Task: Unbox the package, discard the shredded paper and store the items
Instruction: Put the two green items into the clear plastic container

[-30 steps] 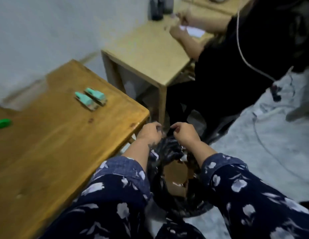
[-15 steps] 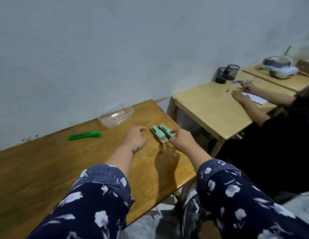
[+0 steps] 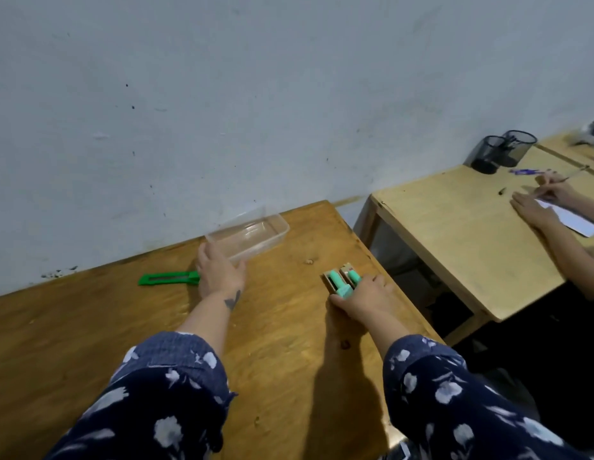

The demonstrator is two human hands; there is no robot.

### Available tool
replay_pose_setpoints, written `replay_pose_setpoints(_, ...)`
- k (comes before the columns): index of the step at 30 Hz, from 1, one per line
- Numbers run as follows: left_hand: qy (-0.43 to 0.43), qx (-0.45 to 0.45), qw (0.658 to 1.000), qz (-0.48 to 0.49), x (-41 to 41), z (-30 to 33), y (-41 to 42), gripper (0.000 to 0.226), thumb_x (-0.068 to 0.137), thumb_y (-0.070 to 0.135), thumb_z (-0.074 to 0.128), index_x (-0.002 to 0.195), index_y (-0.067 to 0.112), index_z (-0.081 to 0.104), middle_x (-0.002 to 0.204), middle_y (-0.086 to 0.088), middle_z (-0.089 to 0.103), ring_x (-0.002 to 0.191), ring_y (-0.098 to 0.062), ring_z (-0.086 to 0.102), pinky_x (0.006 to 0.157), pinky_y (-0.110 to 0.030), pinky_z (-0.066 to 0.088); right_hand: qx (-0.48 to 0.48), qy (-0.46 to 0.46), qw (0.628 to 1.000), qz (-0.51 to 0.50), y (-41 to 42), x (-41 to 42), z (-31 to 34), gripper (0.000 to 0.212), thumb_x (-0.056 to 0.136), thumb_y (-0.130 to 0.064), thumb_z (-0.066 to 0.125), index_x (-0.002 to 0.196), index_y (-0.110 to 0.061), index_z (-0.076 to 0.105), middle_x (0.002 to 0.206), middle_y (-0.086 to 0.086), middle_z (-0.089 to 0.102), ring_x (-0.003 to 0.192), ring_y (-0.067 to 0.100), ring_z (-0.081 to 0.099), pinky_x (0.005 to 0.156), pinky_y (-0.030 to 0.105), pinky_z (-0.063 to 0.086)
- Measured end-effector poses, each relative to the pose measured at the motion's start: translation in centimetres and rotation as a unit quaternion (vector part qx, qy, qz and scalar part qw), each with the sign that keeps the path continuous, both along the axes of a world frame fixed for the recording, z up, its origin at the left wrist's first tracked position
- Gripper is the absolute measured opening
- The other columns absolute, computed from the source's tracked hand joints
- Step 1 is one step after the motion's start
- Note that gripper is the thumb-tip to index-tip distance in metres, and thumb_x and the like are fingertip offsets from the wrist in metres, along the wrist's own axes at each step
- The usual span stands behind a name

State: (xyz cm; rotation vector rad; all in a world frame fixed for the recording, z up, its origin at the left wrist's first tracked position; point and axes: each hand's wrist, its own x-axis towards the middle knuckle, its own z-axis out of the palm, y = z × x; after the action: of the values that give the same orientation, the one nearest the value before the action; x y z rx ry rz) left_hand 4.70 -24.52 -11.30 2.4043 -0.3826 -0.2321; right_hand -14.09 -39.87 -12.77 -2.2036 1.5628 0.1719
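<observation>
Two small teal items on card backing (image 3: 341, 280) lie side by side near the right edge of the brown wooden table (image 3: 90, 327). My right hand (image 3: 362, 298) rests on their near ends, fingers closing around them. A clear plastic container (image 3: 252, 235) stands empty at the back of the table by the wall. My left hand (image 3: 219, 272) touches its near left corner, with the fingers spread over the rim. The box and the shredded paper are out of view.
A green utility knife (image 3: 168, 278) lies just left of my left hand. A lighter wooden table (image 3: 455, 234) stands to the right, where another person's hands (image 3: 534, 212) write on paper beside two dark pen cups (image 3: 501, 151). A gap separates both tables.
My view has lifted from the black bag on the floor to the tabletop. Both hands came up from the bag: the left reached the clear container, the right settled on the teal items.
</observation>
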Motion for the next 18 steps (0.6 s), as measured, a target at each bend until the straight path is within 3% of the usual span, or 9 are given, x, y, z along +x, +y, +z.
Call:
replay_pose_setpoints(7,0.044,0.002,0.998,0.033,3.7,-1.5,-2.2,0.090,0.082,0.046,0.067,0.148,0.007,0.019,0.155,-0.015,0.022,0.138,-0.037,0.031,0.104,-0.051,0.038,0.040,-0.059,0.997,0.019,-3.9,4.5,0.4,0.077,0.069,-0.052,0.073,0.130,-0.014,0.044,0.123,0.007,0.051,0.106,0.024,0.055,0.088,0.040,0.053)
replay_pose_setpoints(9,0.049,0.008,0.998,0.028,4.3,-1.8,-2.5,0.089,0.084,0.045,0.067,0.150,0.010,0.018,0.156,-0.013,0.024,0.137,-0.036,0.034,0.103,-0.049,0.039,0.035,-0.086,0.994,0.054,-5.1,6.4,1.5,0.079,0.071,-0.048,0.073,0.134,-0.015,0.041,0.127,0.007,0.050,0.112,0.026,0.052,0.092,0.040,0.051)
replay_pose_setpoints(15,0.038,0.058,0.997,0.016,6.1,-1.6,-2.9,0.078,0.085,0.046,0.065,0.147,0.017,0.028,0.148,-0.012,0.037,0.128,-0.034,0.046,0.093,-0.044,0.045,-0.062,-0.128,0.949,0.282,-6.6,15.1,5.5,0.077,0.069,-0.045,0.072,0.136,-0.019,0.042,0.127,0.006,0.052,0.114,0.026,0.048,0.096,0.042,0.046)
replay_pose_setpoints(18,0.032,0.076,0.996,0.032,6.2,-1.5,-3.3,0.079,0.083,0.046,0.066,0.148,0.020,0.029,0.152,-0.008,0.034,0.133,-0.031,0.042,0.099,-0.044,0.043,-0.078,-0.093,0.910,0.396,-5.7,19.3,6.5,0.077,0.071,-0.040,0.073,0.138,-0.020,0.041,0.130,0.005,0.049,0.118,0.026,0.044,0.099,0.043,0.043)
